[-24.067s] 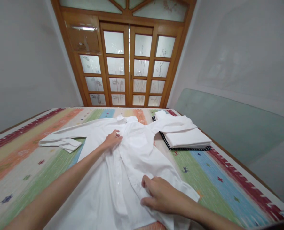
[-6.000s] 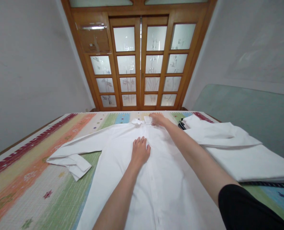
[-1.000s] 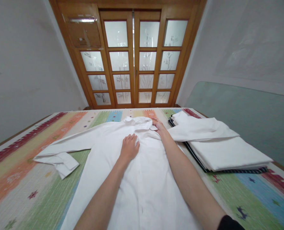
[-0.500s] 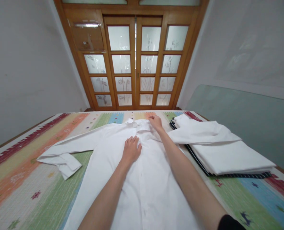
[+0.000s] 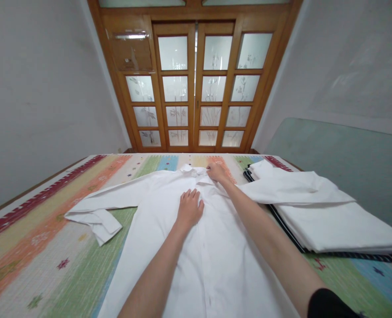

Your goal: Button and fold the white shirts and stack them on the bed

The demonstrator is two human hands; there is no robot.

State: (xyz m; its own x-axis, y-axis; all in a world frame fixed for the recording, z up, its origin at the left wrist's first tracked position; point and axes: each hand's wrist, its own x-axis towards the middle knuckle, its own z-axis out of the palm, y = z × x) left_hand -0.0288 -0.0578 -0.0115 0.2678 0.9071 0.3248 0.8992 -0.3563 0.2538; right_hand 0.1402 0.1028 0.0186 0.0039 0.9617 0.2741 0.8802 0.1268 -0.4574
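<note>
A white long-sleeved shirt lies front side up, its collar at the far end and its button placket running toward me. The left sleeve folds back on itself over the striped cloth. My left hand rests flat on the upper chest, beside the placket, fingers stretched out. Close to the right of the collar, my right hand is closed, its fingertips pinching the shirt's fabric near the shoulder. The right sleeve reaches across a stack of folded white clothes.
Beneath the stack is dark pinstriped fabric. A colourful striped cloth covers the surface under the shirt. Beyond its far edge stand wooden doors with glass panes. A pale green panel leans along the right wall.
The view has turned slightly left, so everything sits further right. My right hand has drawn a little nearer to me and to the collar; my left hand keeps its place on the shirt.
</note>
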